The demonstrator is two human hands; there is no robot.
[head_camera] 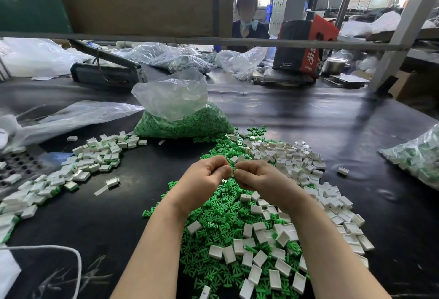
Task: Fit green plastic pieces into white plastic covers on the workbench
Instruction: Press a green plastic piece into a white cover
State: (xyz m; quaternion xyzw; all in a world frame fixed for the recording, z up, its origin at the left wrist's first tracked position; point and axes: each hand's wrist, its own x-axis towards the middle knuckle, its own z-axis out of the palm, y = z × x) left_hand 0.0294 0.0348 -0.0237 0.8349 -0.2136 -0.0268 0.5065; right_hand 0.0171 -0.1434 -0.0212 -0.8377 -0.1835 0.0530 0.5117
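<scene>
- Meeting fingertip to fingertip above the black counter (99, 222), the left hand (204, 177) and right hand (259, 177) have their fingers curled in tight around something small between them; what they pinch is hidden, so I cannot tell whether it is a green piece, a cover, or both.
- Directly below the fingers and back along both forearms lies the loose heap of green plastic pieces (221, 218), with white plastic covers (306, 165) scattered over it and piled thickly to the right of the right hand.
- Well to the left of the left hand a curved band of white covers with green showing in them (95, 158) runs across the counter.
- Beyond the fingers stands a clear bag of green pieces (180, 118), its top open and crumpled.
- Far right of the fingers, at the counter's edge, lies another clear bag (418, 156) holding white and green parts.
- Across the counter, past the bags, sits another person (248, 20).
</scene>
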